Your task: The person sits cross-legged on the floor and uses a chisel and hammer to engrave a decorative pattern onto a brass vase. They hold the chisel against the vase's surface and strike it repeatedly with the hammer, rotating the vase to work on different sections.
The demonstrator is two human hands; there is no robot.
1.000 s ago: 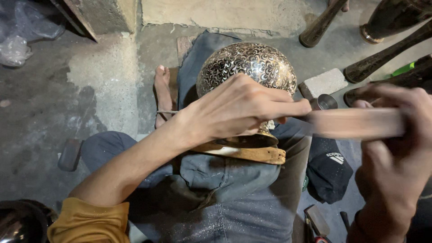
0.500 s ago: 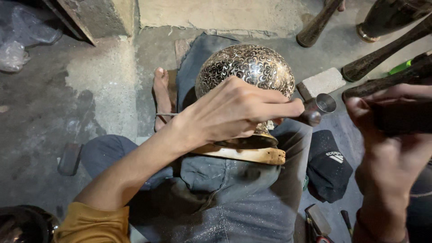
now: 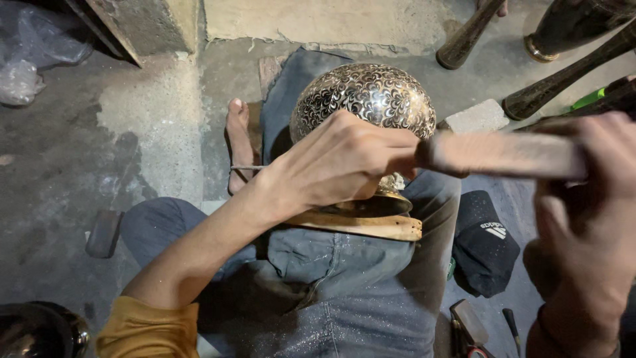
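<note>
A round metal vessel [image 3: 366, 94] engraved with fine swirls rests on my lap, on a wooden block [image 3: 381, 228]. My left hand [image 3: 339, 166] is closed against its near side, fingers pinched around a small tool that is mostly hidden. A thin metal rod [image 3: 246, 168] shows beside the wrist. My right hand [image 3: 586, 219] grips a hammer by its wooden handle [image 3: 503, 154]. The handle is blurred, and its head end meets my left fingers.
My bare foot [image 3: 237, 139] lies left of the vessel. A grey stone block [image 3: 476, 117], a black cap [image 3: 483, 244] and small tools [image 3: 472, 325] sit at the right. Dark tall vessels [image 3: 563, 26] stand at the back right, and a dark pot [image 3: 36, 331] is at the bottom left.
The hammer was down at my left fingers, drew back to the right with its head showing, and is now swung in against the fingers again. My left hand and the vessel stayed put.
</note>
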